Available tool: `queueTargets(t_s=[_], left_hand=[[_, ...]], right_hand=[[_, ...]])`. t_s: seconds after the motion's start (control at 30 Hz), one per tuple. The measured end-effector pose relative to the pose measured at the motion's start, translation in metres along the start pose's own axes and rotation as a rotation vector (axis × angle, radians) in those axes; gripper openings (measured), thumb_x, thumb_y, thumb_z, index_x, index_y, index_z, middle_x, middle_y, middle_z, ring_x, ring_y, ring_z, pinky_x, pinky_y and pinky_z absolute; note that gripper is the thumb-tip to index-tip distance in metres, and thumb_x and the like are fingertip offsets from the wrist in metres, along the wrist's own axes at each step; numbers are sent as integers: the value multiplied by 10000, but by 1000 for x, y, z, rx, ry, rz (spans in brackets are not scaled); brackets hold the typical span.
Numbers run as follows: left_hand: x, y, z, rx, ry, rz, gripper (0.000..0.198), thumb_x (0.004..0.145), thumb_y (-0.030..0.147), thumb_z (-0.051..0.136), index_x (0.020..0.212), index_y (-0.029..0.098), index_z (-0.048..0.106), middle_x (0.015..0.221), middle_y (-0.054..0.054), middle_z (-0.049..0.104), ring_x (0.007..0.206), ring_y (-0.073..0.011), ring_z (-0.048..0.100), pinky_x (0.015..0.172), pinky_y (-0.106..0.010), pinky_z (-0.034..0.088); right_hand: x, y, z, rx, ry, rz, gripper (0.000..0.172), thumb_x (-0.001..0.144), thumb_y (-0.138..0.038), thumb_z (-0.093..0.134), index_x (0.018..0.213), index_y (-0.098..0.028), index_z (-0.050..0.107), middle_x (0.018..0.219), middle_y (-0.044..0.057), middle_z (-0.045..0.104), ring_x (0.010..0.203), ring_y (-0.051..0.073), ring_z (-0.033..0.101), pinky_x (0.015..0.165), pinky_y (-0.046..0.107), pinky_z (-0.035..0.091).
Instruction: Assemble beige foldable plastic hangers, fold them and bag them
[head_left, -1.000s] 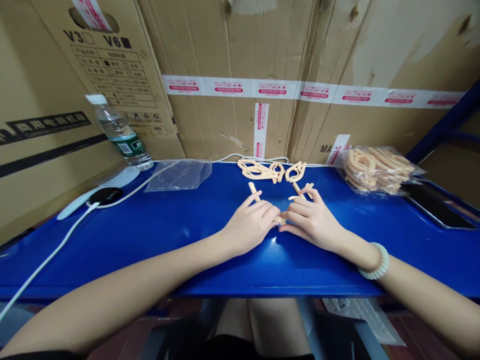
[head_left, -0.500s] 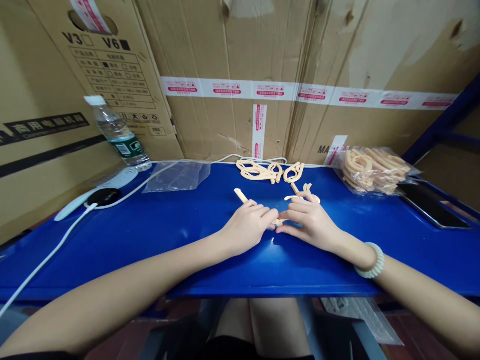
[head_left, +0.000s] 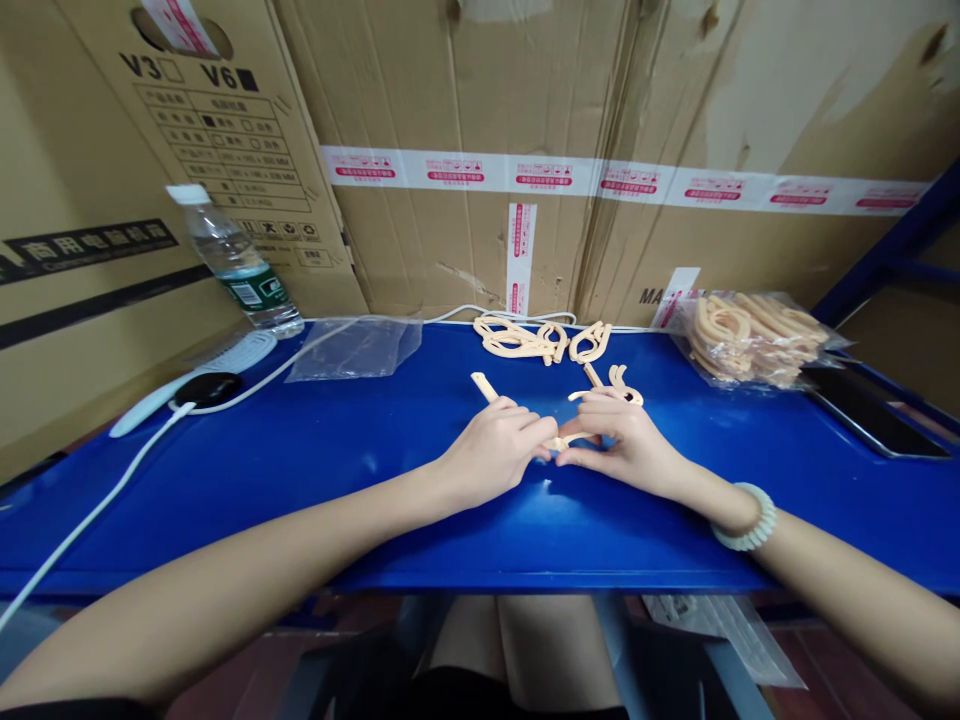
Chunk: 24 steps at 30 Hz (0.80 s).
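My left hand (head_left: 491,450) is closed round a beige plastic piece (head_left: 484,387), whose end sticks out above the knuckles. Between the fingertips of both hands lies the joint of a beige part (head_left: 556,443). My right hand (head_left: 626,445) pinches this part from the right, thumb and fingers together at its end; a thin curved arm of it shows under the fingers. Just beyond my right hand are loose beige pieces (head_left: 624,384), partly hidden by the fingers. Farther back lie folded beige loops (head_left: 510,338) and another loop piece (head_left: 589,343).
On the blue table (head_left: 300,500) a clear bag of beige pieces (head_left: 757,335) and a dark phone (head_left: 874,412) are at right. A bottle (head_left: 251,285), white brush (head_left: 195,380), black disc (head_left: 208,388), cable and flat plastic bag (head_left: 356,348) are at left. Cardboard stands behind.
My right fingers have shifted slightly around the part, and more of its thin curved arm shows. My left hand has hardly moved.
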<state>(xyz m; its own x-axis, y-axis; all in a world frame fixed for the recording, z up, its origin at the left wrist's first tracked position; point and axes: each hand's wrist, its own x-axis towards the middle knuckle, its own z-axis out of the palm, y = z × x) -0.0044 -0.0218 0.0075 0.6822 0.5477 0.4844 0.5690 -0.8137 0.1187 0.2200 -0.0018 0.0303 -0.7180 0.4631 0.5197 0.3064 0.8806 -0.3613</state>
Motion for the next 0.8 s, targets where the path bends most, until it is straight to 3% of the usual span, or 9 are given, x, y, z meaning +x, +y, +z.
queueTargets(t_s=[0.17,0.23,0.4,0.63,0.8], left_hand=[[2,-5,-7,10,107,80,270,1038,192,373,877,180,589,822,-51,693,764,-187,610,788,-342,372],[2,-8,-8,-22,143,70,242,1051,238,393,903,177,573,847,-49,697,755,-177,614,791,-329,393],[3,-18,-7,12,206,73,157,1048,226,410,971,163,532,871,-60,693,765,-190,628,756,-313,452],[4,-32,-18,61,156,84,167,999,81,383,1108,153,486,972,-80,683,887,-203,653,815,-331,492],[3,-38,-25,129,-52,85,277,914,-17,396,1089,142,541,1019,-100,660,983,-229,605,881,-360,497]], right_hand=[[-2,9,-8,0,139,205,299,901,-462,682,893,-170,745,784,51,726,658,161,590,648,295,462],[-3,15,-10,-78,151,198,271,908,-437,680,910,-171,735,815,61,727,731,185,610,682,308,464],[-4,23,-9,-237,-39,92,208,961,-368,614,1002,-193,718,995,99,679,947,243,590,859,398,441],[-7,27,-4,-342,-107,81,192,984,-327,573,1017,-224,731,1106,107,609,1003,255,542,852,410,408],[-5,27,-2,-380,-93,62,186,977,-304,585,1028,-221,744,1037,98,618,944,249,536,818,406,395]])
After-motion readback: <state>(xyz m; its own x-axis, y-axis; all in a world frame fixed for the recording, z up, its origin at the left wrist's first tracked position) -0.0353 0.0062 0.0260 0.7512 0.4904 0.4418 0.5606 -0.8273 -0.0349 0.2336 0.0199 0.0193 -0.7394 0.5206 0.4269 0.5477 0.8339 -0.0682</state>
